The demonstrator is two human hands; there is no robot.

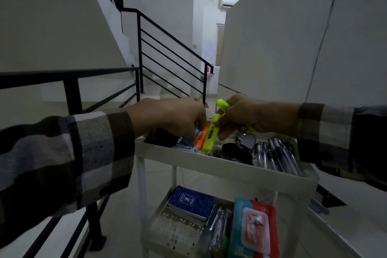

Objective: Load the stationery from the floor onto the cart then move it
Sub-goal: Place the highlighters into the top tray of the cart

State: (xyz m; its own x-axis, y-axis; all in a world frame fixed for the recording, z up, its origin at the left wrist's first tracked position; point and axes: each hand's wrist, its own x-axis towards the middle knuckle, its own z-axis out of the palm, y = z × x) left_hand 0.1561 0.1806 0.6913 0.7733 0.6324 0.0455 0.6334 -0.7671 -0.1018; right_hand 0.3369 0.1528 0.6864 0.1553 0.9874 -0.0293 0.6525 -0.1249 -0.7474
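Highlighters (211, 135) sit over the cart (219, 163) top tray: right hand (247, 115) grips yellow ones, left hand (173, 117) pinches an orange marker (202, 138). Crowding could tip one overboard.

both arms in plaid sleeves reach forward from either side of the frame, wrists level. the left hand (167, 117) is turned palm down, its fingers curled downward with the tips pinched together. the right hand (249, 116) faces it, thumb and fingers closed in a grip, knuckles outward. the two hands sit close together, not touching.
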